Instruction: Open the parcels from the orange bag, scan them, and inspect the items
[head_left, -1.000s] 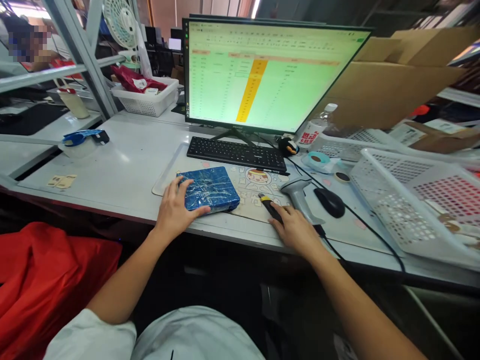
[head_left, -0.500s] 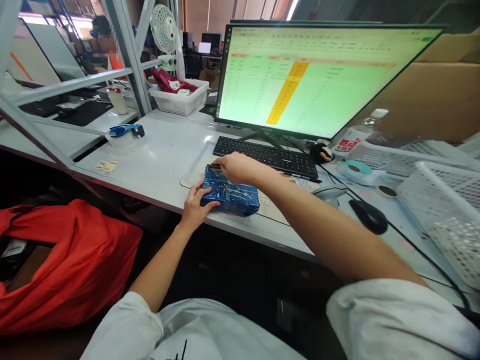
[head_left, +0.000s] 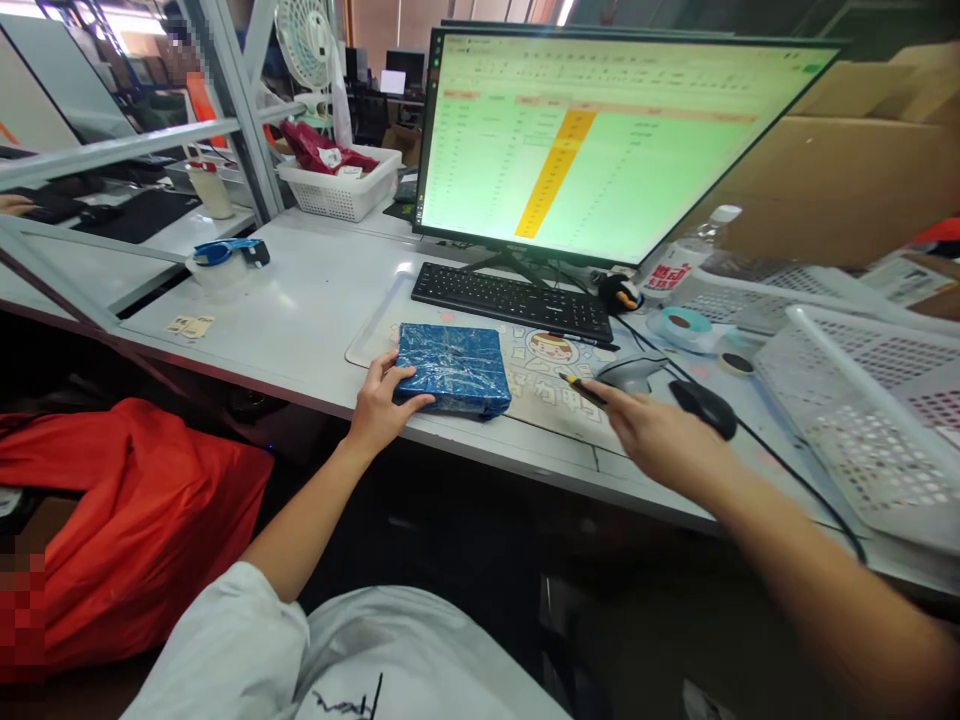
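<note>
A flat blue package (head_left: 452, 365) in shiny clear wrap lies on the printed desk mat (head_left: 536, 408) near the table's front edge. My left hand (head_left: 381, 402) grips its left end, thumb along the near side and fingers over the top. To the right of the package, my right hand (head_left: 660, 435) is closed around a slim yellow-and-black utility knife (head_left: 586, 390), its tip pointing left toward the package. The knife is apart from the package. Just beyond my right hand sits a black mouse (head_left: 703, 408).
Behind the package are a black keyboard (head_left: 510, 302) and a lit monitor (head_left: 600, 150). White baskets (head_left: 847, 400), a tape roll (head_left: 679, 322) and a bottle (head_left: 686, 255) stand right. A tape dispenser (head_left: 225, 258) stands left; a red bag (head_left: 142, 520) is below. Another person (head_left: 196, 100) is beyond the frame.
My right hand has swung from the package's far left corner out to the right, carrying the utility knife. My left hand still grips the package's left end.
</note>
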